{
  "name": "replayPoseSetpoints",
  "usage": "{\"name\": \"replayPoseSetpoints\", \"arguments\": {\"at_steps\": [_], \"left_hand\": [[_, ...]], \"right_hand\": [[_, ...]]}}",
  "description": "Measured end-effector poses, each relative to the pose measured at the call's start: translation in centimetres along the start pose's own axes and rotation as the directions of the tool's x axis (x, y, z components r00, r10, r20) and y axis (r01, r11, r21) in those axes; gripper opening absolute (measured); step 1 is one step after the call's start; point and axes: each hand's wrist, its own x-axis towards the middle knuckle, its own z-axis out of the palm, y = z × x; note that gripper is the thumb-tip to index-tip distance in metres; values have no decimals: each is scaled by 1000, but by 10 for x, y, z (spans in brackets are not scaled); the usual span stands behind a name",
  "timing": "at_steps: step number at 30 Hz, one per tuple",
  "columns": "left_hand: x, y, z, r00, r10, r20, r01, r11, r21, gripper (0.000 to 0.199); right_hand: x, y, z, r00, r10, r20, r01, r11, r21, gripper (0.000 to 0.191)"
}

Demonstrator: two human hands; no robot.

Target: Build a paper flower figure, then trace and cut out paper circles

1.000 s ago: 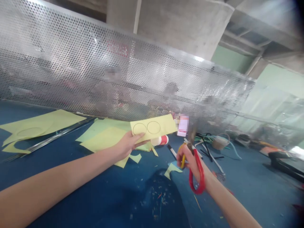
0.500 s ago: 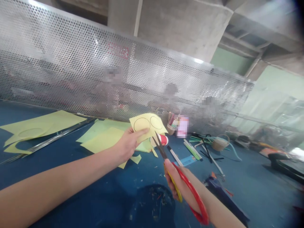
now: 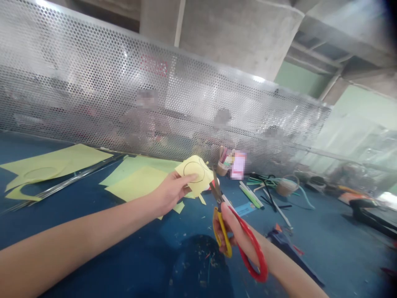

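Note:
My left hand [image 3: 173, 190] pinches a small piece of yellow paper [image 3: 190, 169] between thumb and fingers, with a drawn circle facing me. In my right hand [image 3: 231, 225] is a pair of scissors [image 3: 252, 252] with one red and one yellow handle. Their blades are parted and meet the right edge of the paper; I cannot tell how far the paper sits between them. A red and white cup-like object [image 3: 215, 183] is mostly hidden behind the paper and blades. Below my left hand lie small yellow paper scraps [image 3: 179, 207].
Yellow sheets [image 3: 136, 182] and more paper [image 3: 71, 159] lie on the blue table [image 3: 124, 256] at left. Pens [image 3: 250, 194], pipe cleaners [image 3: 273, 182], a small basket [image 3: 287, 187] and a dark blue item [image 3: 288, 252] are at right. Behind stands a perforated metal screen [image 3: 102, 91], people beyond.
The paper has turned and tilted in my left hand, so one circle now shows plainly instead of two. The scissors have opened wider and shifted slightly right, against the paper's edge.

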Motion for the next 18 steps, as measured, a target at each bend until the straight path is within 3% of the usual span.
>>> {"name": "replayPoseSetpoints", "arguments": {"at_steps": [9, 18], "left_hand": [[3, 4, -9, 983, -30, 184, 18, 997, 71, 32], [-6, 8, 2, 971, -43, 233, 17, 994, 112, 45]], "right_hand": [[-3, 3, -3, 998, -13, 64, 16, 999, -40, 61], [-9, 1, -5, 990, -106, 88, 117, 984, -131, 54]]}}
